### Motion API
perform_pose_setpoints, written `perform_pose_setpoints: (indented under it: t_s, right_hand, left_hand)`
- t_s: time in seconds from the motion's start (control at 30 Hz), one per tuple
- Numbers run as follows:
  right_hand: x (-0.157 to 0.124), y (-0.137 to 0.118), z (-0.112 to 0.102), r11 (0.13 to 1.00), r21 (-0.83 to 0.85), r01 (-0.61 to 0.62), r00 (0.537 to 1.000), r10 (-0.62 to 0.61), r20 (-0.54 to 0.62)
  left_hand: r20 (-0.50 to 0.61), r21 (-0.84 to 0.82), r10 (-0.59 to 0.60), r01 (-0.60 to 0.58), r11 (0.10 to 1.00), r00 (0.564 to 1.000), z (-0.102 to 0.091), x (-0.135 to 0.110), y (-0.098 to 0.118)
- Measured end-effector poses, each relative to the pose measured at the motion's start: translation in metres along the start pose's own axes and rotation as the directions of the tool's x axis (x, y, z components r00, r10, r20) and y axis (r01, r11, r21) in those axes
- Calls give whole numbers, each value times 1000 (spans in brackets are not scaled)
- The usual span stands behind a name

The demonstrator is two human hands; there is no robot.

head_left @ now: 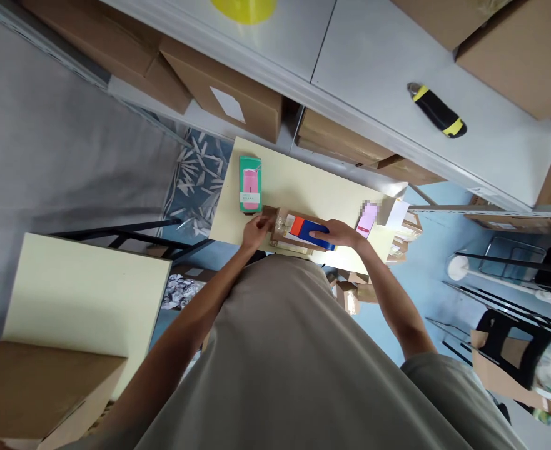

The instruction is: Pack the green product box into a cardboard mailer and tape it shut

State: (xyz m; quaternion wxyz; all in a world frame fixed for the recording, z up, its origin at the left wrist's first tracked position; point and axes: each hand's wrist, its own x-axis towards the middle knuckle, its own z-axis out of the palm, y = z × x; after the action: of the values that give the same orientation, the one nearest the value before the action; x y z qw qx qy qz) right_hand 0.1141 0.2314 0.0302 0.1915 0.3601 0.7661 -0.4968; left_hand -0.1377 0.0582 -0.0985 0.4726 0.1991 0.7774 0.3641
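Observation:
A small cardboard box with shiny clear tape lies on the pale yellow table, close to my body. My left hand is at its left end, with fingers closed on a brown flap. My right hand grips a blue object with a red end that lies over the box; its exact kind I cannot make out. Behind my left hand is a green box with a pink tumbler picture. To the right of my right hand lies a phone with a pink screen.
A white open carton stands at the table's right end. Above the table, a grey shelf bears a black and yellow utility knife and cardboard boxes. Another pale table with a large carton is at left.

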Motion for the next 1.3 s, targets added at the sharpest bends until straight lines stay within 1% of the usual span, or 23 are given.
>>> perform_pose_setpoints:
  t_s: [0.07,0.1,0.13,0.17,0.2,0.23,0.27,0.3,0.33,0.4,0.5,0.57,0.63,0.7,0.8,0.9,0.97,1.03,1.1,1.23,1.3]
  right_hand:
    - [0,1,0,1000,6,14,1000,-14,-6]
    - [0,1,1,1000,12,19,1000,-19,-5]
    - [0,2,1,1000,15,24,1000,-24,-2]
    - [-1,2,0,1000,15,26,1000,-26,1]
    - [-3,1,-1,1000,11,24,1000,-24,5]
    - [-4,1,-2,1000,5,20,1000,-20,16]
    - [-6,0,-3,1000,0,12,999,-12,35]
    - [-7,-2,-5,1000,-6,0,998,0,57]
    - [-9,-3,-7,1000,-13,-14,997,15,80]
    - [-10,-6,-9,998,-36,-47,991,51,121]
    - [-11,-8,-10,996,-61,-61,988,69,138]
    - [-15,-6,-11,996,-65,-60,989,68,131]
    - [-26,1,-16,995,-63,-83,988,90,124]
    - [-46,15,-25,990,-44,-134,976,140,165]
    - [-89,49,-44,975,-26,-223,948,223,226]
    - [-123,84,-59,947,-75,-311,927,320,198]
    - [-131,99,-60,918,-123,-376,901,393,184]
    - [-124,103,-52,876,-189,-443,868,472,152]
    - [-108,97,-36,825,-270,-496,842,533,82]
    - [-74,68,6,764,-358,-536,835,543,-92]
    - [-66,55,23,729,-365,-579,812,558,-172]
  left_hand:
    - [1,156,133,-132,979,991,1,-8,1]
    - [8,212,219,-216,953,976,1,-13,3]
    - [36,254,315,-314,915,948,2,-19,6]
    - [91,288,413,-421,860,906,3,-24,9]
    - [171,316,498,-526,790,850,5,-29,13]
    - [266,341,553,-614,712,790,7,-32,17]
    - [361,367,572,-676,639,737,11,-34,21]
    - [443,398,561,-714,576,699,14,-34,24]
    - [502,435,534,-732,525,681,17,-33,26]
    - [556,514,480,-734,444,679,23,-29,30]
    - [568,595,443,-718,360,693,27,-26,32]
    - [566,620,432,-708,339,702,28,-27,33]
    - [560,634,422,-697,335,713,29,-30,35]
    - [561,642,411,-691,332,719,30,-32,36]
    - [561,652,403,-686,324,723,30,-32,36]
    - [557,654,407,-685,322,723,31,-31,34]
    - [555,653,414,-686,320,722,33,-30,33]
    - [551,656,418,-684,319,722,34,-30,32]
    - [548,656,421,-684,319,723,35,-31,32]
    - [547,653,430,-687,317,718,36,-30,29]
    - [548,648,432,-691,322,716,35,-31,28]
